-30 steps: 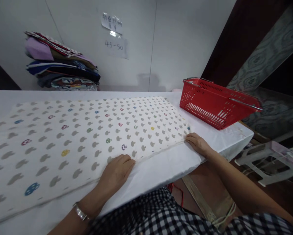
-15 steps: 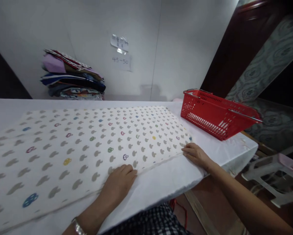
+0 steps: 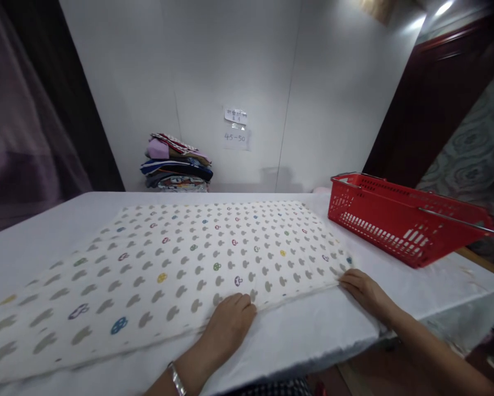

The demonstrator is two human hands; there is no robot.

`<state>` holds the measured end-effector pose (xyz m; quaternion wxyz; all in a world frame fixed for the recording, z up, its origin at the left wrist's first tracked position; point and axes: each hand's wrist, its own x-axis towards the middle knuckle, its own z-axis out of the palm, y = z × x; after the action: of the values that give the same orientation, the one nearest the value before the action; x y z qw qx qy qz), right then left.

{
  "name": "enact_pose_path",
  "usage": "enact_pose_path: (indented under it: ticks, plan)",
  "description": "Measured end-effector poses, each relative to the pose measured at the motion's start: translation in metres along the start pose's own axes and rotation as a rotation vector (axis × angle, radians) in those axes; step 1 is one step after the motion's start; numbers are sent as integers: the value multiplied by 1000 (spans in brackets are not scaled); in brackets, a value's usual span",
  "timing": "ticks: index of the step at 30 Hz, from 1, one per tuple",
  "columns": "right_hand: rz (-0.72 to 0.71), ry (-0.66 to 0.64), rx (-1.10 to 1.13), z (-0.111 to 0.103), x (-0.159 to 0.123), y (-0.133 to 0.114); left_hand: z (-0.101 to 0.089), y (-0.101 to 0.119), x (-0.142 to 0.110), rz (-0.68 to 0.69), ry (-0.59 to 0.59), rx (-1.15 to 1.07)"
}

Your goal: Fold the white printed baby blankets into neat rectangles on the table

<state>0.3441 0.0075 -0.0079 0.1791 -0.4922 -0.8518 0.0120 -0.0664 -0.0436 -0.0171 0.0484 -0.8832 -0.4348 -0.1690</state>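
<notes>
A large white cloth [image 3: 172, 242] printed with grey and coloured mushrooms lies spread out on the table. My left hand [image 3: 232, 322], a silver bracelet at its wrist, rests on the cloth's near edge with fingers bent and held together; the fingertips are partly hidden. At the near right corner, my right hand [image 3: 364, 291] has its fingers closed over the edge of the same cloth. Both hands stay low, against the tabletop.
A red plastic basket [image 3: 378, 214] with metal handles stands on the white-covered table [image 3: 296, 335] at right. Folded fabrics [image 3: 176, 165] are piled by the back wall, where a paper sign [image 3: 236, 137] reads "45-50". A dark curtain hangs at left.
The view has tilted up and swung left, so everything sits lower and further right. Both hands keep their places on the cloth's near edge.
</notes>
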Motion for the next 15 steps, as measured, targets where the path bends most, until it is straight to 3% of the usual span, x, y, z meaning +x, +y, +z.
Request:
enact_pose_path:
  ticks: [4, 9, 15]
  plan:
    - [258, -80, 139, -8, 13, 6, -6, -1, 2, 23, -28, -73]
    - [782, 33, -41, -14, 44, 36, -10, -1, 2, 21, -36, -80]
    - [991, -63, 22, -12, 71, 59, -11, 0, 3, -10, -76, -96]
